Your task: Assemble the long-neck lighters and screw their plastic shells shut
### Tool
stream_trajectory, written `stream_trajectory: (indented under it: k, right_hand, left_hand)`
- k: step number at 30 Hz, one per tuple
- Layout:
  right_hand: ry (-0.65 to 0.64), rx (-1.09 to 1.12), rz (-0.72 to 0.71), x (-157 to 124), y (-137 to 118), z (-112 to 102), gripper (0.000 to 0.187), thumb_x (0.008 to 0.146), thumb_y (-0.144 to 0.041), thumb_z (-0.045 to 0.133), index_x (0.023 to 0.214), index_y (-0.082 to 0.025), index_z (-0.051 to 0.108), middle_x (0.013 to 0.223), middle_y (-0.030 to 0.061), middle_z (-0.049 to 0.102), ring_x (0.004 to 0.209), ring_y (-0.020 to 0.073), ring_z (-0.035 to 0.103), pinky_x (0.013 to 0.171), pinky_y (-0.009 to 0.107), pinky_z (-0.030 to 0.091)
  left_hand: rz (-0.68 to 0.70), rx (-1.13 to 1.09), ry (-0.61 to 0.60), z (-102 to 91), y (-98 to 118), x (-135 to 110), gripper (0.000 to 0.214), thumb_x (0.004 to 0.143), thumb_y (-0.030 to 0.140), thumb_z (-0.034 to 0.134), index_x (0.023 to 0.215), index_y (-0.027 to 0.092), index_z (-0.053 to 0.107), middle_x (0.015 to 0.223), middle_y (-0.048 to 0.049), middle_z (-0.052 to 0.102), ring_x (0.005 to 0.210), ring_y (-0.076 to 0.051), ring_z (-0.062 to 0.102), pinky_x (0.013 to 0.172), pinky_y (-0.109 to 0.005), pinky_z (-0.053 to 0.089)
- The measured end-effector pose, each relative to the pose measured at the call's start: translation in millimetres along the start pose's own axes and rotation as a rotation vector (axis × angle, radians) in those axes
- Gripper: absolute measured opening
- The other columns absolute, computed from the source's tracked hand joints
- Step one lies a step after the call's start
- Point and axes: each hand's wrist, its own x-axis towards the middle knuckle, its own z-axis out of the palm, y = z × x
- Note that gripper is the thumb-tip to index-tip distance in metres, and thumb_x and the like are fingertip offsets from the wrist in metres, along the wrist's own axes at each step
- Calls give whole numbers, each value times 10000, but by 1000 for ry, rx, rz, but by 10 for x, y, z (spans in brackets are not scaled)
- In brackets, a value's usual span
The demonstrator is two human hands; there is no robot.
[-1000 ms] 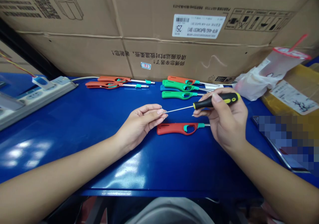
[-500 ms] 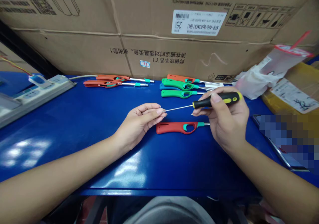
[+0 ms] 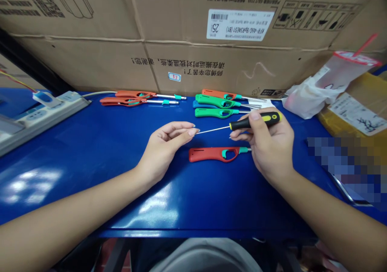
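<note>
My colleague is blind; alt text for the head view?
A right hand holds a black-and-yellow screwdriver, its shaft reaching the left hand, over a blue table. A red lighter lies nearby; other lighters lie before a cardboard box.

**The camera on my head**

My one camera sits on my head and looks forward and down. The red lighter is near the middle. The view is close, but my left hand and right hand both fit. Behind the red lighter it sees a big box; in front, the table edge.
</note>
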Motion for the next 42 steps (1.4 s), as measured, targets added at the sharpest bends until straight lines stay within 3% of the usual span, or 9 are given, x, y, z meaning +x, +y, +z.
stream_trajectory:
  k: [4, 9, 12, 18, 23, 26, 31, 35, 42]
  right_hand:
    - [20, 19, -17, 57, -38, -22, 340, 856, -486, 831, 885, -239, 601, 672, -50, 717, 477, 164, 712, 439, 275, 622]
    - [0, 17, -40, 147, -177, -59, 335, 898, -500, 784, 844, -216, 616, 787, -13, 760, 470, 126, 689, 384, 228, 563]
    - [10, 33, -55, 198, -253, -102, 309, 882, -446, 814, 876, -225, 598, 790, -13, 767, 482, 114, 672, 376, 205, 536]
    - [-111, 77, 44, 243, -357, -196, 341, 784, -291, 886, 1024, -221, 654, 903, 11, 802, 617, 120, 701, 414, 193, 558]
    - [-127, 28, -72, 150, -387, -100, 346, 847, -363, 858, 1079, -207, 654, 767, -33, 738, 364, 80, 533, 266, 212, 405]
    - [-181, -31, -106, 22, -405, -20, 356, 843, -418, 861, 1078, -255, 647, 745, -65, 703, 350, 55, 495, 280, 193, 369]
    - [-282, -198, -157, -192, -443, -1, 229, 958, -328, 737, 1161, -281, 643, 874, -37, 706, 522, 67, 601, 394, 189, 470]
    - [-473, -280, -307, -246, -434, -42, 346, 912, -216, 729, 1243, -262, 638, 887, -12, 696, 610, 114, 647, 457, 237, 543]
    - [-489, -313, -353, -260, -380, -76, 419, 883, -186, 735, 1273, -303, 636, 942, 0, 671, 710, 164, 699, 493, 287, 575]
  left_hand:
    - [59, 257, -105, -70, 97, 32, 355, 875, 499, 797, 1150, 274, 798, 1295, -24, 768, 1252, -236, 676, 1023, -336, 557]
    - [263, 925, -509, -229, 195, 150, 411, 814, 409, 811, 1159, 187, 788, 1166, -87, 764, 1095, -286, 691, 1022, -461, 517]
    - [387, 1088, -593, -253, 142, 151, 358, 845, 327, 788, 1165, 168, 786, 1146, -90, 741, 1084, -265, 680, 1036, -452, 507]
    - [487, 1063, -646, -102, -52, -30, 379, 869, 362, 847, 1199, 186, 783, 1064, -59, 733, 1011, -223, 656, 971, -398, 510]
    - [535, 1070, -649, -14, -148, -163, 394, 873, 372, 853, 1215, 196, 767, 1048, -52, 715, 984, -225, 640, 925, -405, 484]
    - [560, 1073, -641, -2, -162, -196, 385, 870, 399, 853, 1184, 194, 768, 1029, -47, 714, 949, -221, 627, 891, -398, 475]
    - [574, 1078, -641, -4, -165, -206, 369, 891, 414, 831, 1167, 179, 762, 1031, -53, 716, 960, -229, 619, 887, -395, 472]
    - [598, 1103, -631, -23, -177, -211, 385, 903, 453, 811, 1186, 197, 759, 1060, -57, 722, 976, -241, 624, 883, -403, 465]
    - [616, 1115, -615, -26, -193, -194, 349, 914, 452, 800, 1162, 209, 767, 1050, -50, 725, 968, -235, 625, 882, -402, 468]
